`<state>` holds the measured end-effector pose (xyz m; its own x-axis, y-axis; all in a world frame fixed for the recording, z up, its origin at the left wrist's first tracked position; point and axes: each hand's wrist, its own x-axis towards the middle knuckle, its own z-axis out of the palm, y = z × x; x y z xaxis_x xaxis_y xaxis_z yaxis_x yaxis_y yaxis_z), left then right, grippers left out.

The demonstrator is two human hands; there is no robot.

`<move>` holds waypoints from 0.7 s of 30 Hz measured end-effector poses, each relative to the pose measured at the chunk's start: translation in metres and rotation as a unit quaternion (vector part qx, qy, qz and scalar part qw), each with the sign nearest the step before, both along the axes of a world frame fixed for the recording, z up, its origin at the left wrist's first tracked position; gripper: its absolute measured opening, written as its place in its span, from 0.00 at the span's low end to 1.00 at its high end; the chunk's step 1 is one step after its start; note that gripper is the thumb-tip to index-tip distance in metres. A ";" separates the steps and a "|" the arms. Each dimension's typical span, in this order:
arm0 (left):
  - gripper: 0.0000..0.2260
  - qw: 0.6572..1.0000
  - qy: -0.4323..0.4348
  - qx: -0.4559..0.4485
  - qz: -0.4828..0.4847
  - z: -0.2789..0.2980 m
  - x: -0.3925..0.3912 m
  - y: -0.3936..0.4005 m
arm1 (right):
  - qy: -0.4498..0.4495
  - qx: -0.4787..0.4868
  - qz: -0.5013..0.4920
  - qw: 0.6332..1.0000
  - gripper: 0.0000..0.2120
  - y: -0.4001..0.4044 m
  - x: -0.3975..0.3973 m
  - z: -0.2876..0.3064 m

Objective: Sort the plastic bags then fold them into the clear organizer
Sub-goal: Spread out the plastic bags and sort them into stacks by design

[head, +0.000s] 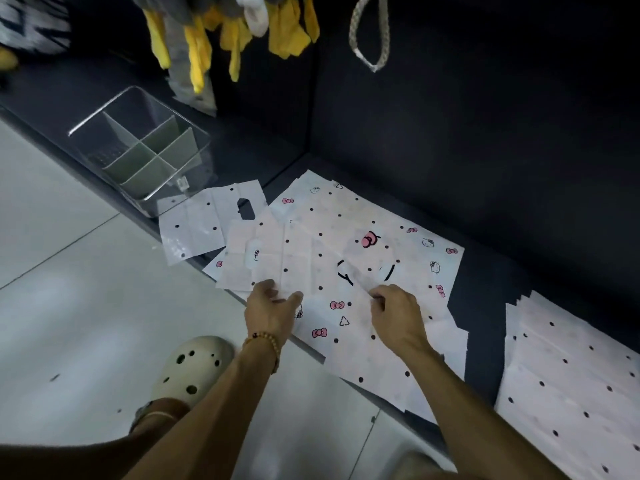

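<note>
Fingers of the right hand curl and pinch a raised crease of a thin bag at the near middle of the loose pile of plastic bags. The left hand lies just beside it, fingers relaxed and slightly spread, tips resting on the pile's near edge without gripping.

The pile sprawls over a dark low ledge and hangs past its front edge above the pale tiled floor. It mixes polka-dot bags with ones printed with pink bows and cat faces. By my judgement this is the sorting step: nothing is folded, and the clear organizer, standing on the ledge to the far left, shows only grey dividers and no bags inside.

The next move probably calls for lifting the pinched bag free alone; the sheets overlap and may cling, so the left hand may need to hold down the rest.

A tidier stack of dotted bags lies well apart to the right, likely the sorted lot. One dotted bag with a handle cutout lies touching the organizer's base. Yellow and grey items hang above, along with a woven loop. A cream clog stands on the floor below the left arm.
</note>
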<state>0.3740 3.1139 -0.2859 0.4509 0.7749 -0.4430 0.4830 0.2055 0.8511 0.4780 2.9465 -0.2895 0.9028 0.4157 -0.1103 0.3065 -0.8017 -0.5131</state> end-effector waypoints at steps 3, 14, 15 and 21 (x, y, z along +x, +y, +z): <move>0.16 0.999 -0.005 0.022 0.040 0.003 -0.007 0.003 | -0.029 0.082 -0.055 0.995 0.09 -0.002 -0.004 0.011; 0.21 0.993 -0.072 -0.082 0.045 -0.003 -0.062 0.022 | -0.026 0.110 0.171 0.979 0.07 0.072 -0.046 0.030; 0.24 0.987 -0.090 -0.126 0.049 -0.003 -0.059 0.021 | -0.016 0.092 0.198 0.976 0.07 0.077 -0.052 0.027; 0.19 0.992 0.002 -0.113 0.055 -0.015 -0.036 0.016 | 0.187 0.093 0.205 0.956 0.05 0.070 -0.059 0.015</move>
